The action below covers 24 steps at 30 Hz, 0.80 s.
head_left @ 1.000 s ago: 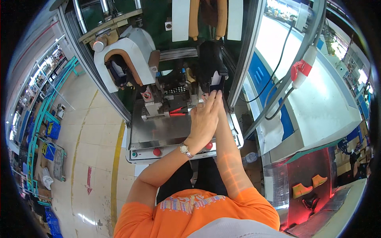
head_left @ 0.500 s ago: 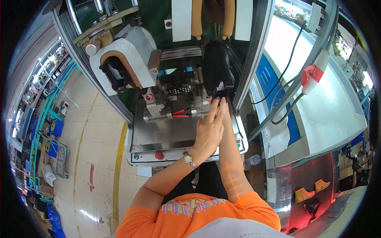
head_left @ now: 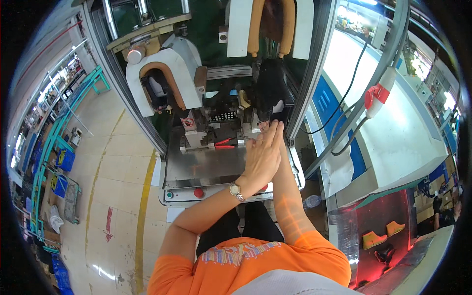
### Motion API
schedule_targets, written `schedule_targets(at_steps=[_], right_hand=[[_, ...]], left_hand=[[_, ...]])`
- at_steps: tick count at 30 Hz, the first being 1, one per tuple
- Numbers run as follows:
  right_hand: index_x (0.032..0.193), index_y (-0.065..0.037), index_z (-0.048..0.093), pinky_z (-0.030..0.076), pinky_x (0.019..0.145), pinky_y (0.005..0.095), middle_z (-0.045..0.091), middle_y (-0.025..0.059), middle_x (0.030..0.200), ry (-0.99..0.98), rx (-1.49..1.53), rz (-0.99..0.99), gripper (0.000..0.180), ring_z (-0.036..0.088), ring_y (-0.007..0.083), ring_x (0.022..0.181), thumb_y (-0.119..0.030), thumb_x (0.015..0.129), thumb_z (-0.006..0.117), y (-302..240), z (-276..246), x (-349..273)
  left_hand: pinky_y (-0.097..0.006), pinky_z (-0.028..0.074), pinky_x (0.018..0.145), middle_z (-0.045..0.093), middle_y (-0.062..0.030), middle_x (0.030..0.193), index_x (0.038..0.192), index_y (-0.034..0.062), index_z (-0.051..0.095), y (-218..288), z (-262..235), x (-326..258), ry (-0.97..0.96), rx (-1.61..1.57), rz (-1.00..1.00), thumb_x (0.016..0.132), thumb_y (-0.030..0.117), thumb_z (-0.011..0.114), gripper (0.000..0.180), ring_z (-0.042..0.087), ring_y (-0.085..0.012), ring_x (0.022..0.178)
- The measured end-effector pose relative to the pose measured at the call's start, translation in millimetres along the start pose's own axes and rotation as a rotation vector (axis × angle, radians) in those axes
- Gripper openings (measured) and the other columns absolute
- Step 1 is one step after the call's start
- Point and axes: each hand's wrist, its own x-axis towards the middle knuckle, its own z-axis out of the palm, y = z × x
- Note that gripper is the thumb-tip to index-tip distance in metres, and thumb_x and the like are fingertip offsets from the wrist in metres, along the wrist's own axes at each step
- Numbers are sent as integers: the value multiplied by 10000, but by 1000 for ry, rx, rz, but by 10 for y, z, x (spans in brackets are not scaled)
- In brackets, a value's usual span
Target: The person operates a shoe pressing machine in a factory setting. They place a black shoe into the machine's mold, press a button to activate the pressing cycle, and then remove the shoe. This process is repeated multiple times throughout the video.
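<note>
A black shoe upper [head_left: 273, 86] sits on the right-hand mould of the machine, its opening toward me. My left hand [head_left: 263, 156], with a watch on the wrist, reaches across to the right. Its fingers are stretched out, with the tips at the near edge of the upper. Behind it, my right hand [head_left: 283, 153] extends to the same edge; its fingers are mostly covered by the left hand, so their grip cannot be made out. Another black upper [head_left: 158, 91] sits inside the padded U-shaped clamp [head_left: 136, 88] on the left.
Red-handled pliers [head_left: 224, 143] lie on the machine's metal bed [head_left: 204, 169]. A red button [head_left: 198, 192] is on the front panel. The machine's frame posts [head_left: 314, 73] rise on both sides. At right, ankle-high shoes [head_left: 374, 239] sit under red light beside a white machine [head_left: 393, 147].
The view has shifted slightly, so the machine appears a little lower and further right. Both hands stay at the near edge of the black upper, the left fingers still stretched out.
</note>
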Motion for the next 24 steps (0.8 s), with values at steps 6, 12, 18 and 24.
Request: schedule_targets(at_steps=[6,12,18,24], right_hand=[[932,-52,587,442,742,292,613,93,874,26,-18,-39,222,574,173,769,-213,780,571,15,-41,21],[930,-49,587,443,735,287,613,92,873,58,-52,-83,215,573,171,765,-199,776,573,-71,-168,-194],[928,-46,588,443,728,282,613,91,871,81,-45,-114,208,572,169,761,-184,772,576,-62,-218,-217],[926,-43,588,444,721,277,612,91,869,87,3,-150,202,570,167,757,-169,768,579,14,-187,-77]], left_hand=[[-384,330,737,353,-111,1279,1258,87,358,-48,-75,-45,63,181,36,721,114,535,566,481,-228,878],[-397,382,684,368,-60,1259,1243,133,375,59,-29,-74,83,185,-72,766,135,467,485,545,-191,758],[-387,390,676,350,-61,1273,1250,130,367,47,-27,-80,8,121,-79,751,119,480,512,550,-184,713],[-378,402,674,357,-91,1253,1256,140,366,-36,-87,-69,-22,49,-91,711,67,542,578,556,-213,724]])
